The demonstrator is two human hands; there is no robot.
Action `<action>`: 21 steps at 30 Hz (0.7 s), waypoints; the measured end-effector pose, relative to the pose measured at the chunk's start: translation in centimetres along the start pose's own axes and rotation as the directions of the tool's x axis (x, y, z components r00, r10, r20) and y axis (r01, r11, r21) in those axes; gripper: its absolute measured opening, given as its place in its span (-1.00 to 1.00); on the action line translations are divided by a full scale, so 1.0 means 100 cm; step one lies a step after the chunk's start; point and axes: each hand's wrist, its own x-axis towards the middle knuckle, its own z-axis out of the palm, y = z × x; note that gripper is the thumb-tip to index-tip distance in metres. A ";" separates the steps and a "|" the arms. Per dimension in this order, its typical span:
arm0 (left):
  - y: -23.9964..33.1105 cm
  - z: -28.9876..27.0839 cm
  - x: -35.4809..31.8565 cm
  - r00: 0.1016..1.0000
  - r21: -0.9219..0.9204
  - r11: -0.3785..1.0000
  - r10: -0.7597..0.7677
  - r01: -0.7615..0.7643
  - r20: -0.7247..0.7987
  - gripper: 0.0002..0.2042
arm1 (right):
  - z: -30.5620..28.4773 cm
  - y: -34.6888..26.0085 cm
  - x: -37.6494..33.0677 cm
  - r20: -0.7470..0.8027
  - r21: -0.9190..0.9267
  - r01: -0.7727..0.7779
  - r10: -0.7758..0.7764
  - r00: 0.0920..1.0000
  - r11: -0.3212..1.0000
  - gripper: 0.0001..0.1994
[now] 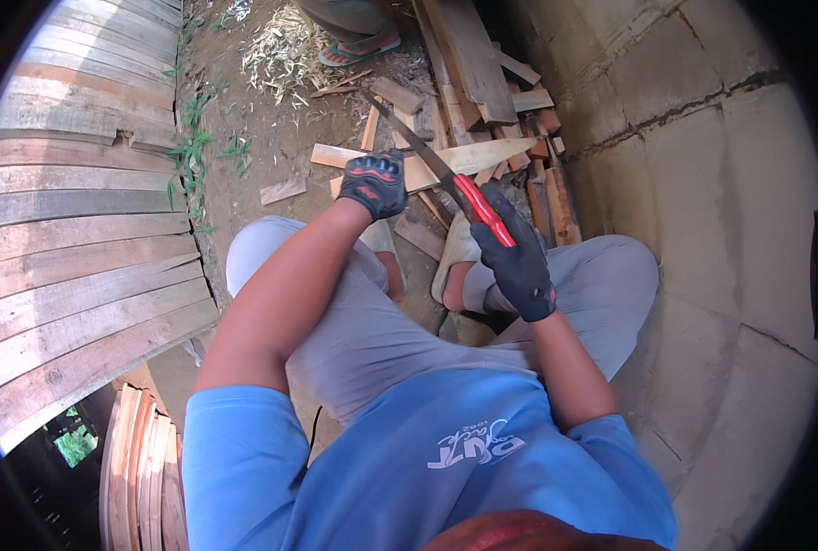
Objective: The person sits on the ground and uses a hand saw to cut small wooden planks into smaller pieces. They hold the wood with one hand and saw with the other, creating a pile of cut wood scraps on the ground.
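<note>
one black-and-red-gloved left hand (373, 186) is clamped on one pale, pointed wooden plank (490, 153); apart from it, one black-gloved right hand (518, 264) grips one red-handled, dark-bladed saw (440, 169), crossing the plank.

The saw handle (484, 211) is red and white; gloves (375, 186) black with red; the pointed board (487, 153) tan.
</note>
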 end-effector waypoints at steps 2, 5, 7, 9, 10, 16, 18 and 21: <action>0.013 0.017 0.024 0.999 0.015 0.999 0.032 -0.032 -0.030 -0.65 | -0.003 -0.004 -0.006 -0.059 0.005 -0.047 0.047 0.997 0.999 -0.42; 0.028 0.019 0.058 0.993 -0.087 0.990 -0.115 0.113 -0.024 -0.60 | -0.014 -0.014 -0.009 -0.166 -0.044 -0.052 0.044 0.985 0.998 -0.46; 0.028 0.023 0.075 0.978 -0.121 0.970 -0.209 0.210 0.019 -0.57 | -0.021 -0.001 -0.006 -0.261 -0.218 0.126 -0.182 0.948 0.968 -0.47; 0.011 0.043 0.090 0.970 -0.089 0.966 -0.239 0.241 0.036 -0.56 | -0.026 0.007 -0.004 -0.275 -0.287 0.152 -0.233 0.933 0.946 -0.49; 0.005 0.048 0.096 0.967 -0.071 0.965 -0.252 0.254 0.043 -0.55 | -0.028 0.008 -0.007 -0.266 -0.239 0.052 -0.117 0.957 0.970 -0.49; -0.004 0.089 0.102 0.963 -0.227 0.940 -0.222 0.253 0.153 -0.50 | -0.034 -0.012 -0.022 -0.179 -0.376 -0.029 -0.042 0.983 0.926 -0.53; -0.011 0.111 0.101 0.976 -0.236 0.950 -0.178 0.203 0.122 -0.48 | -0.035 -0.019 -0.024 -0.138 -0.436 -0.039 -0.025 0.990 0.899 -0.53; -0.010 0.129 0.104 0.975 -0.311 0.925 -0.190 0.218 0.117 -0.47 | -0.035 -0.025 -0.029 -0.096 -0.521 -0.035 -0.018 0.995 0.853 -0.52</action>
